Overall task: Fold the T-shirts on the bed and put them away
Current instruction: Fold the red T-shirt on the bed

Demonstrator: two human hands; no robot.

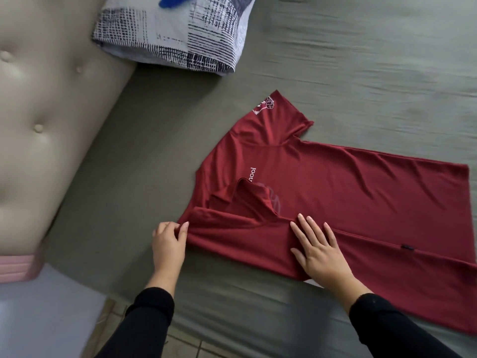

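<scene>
Dark red T-shirt (335, 192) lies flat on the olive bedsheet (361, 60), collar toward the tufted headboard (46, 120), near side already folded in over the middle. Left hand (169, 245) pinches the folded shoulder edge. Right hand (318, 248) lies flat, fingers straight, pressing the fold. Risk: the fabric looks thin and slippery, so if the left hand tugs before the right anchors properly, the fold may skew or the tucked sleeve bunch. 1 sleeve is not yet folded.
</scene>
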